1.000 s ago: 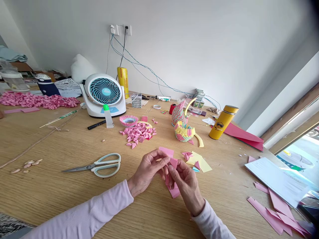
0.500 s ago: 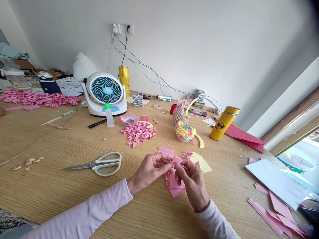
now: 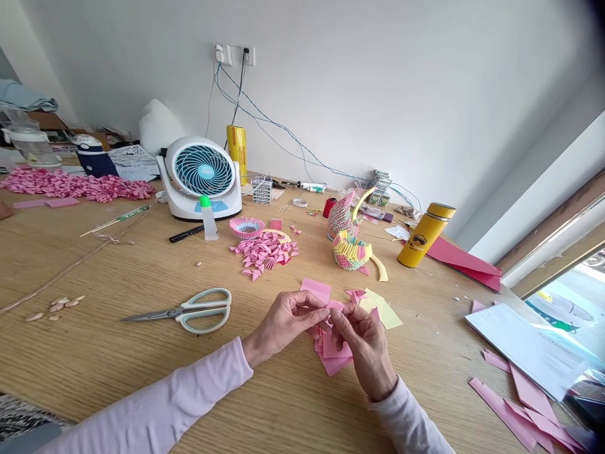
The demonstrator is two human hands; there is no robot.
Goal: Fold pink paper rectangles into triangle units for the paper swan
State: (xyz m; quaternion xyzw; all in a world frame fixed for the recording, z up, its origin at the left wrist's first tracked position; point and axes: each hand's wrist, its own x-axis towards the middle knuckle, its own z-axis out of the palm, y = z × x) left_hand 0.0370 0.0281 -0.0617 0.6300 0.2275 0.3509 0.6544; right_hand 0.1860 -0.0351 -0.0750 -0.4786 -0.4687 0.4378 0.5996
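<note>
Close together above the table, my left hand and my right hand pinch a small piece of pink paper between fingertips and thumbs. The fingers cover most of it. Under and around the hands lie pink paper sheets in a loose pile, with one more pink sheet behind. Pale yellow paper rests to the right, and several folded pink triangles are beside it. Left of my hands lie scissors with pale handles, spread apart.
Beyond the hands are a heap of folded pink pieces, a pink paper bowl, a yellow-and-green folded-paper basket and a yellow flask. A white fan and glue bottle stand left. Pink strips lie right.
My hands stay in nearly the same place, with slight finger movement at the pink paper. The left fingers are drawn a little closer to the right ones. The view has shifted very slightly.
</note>
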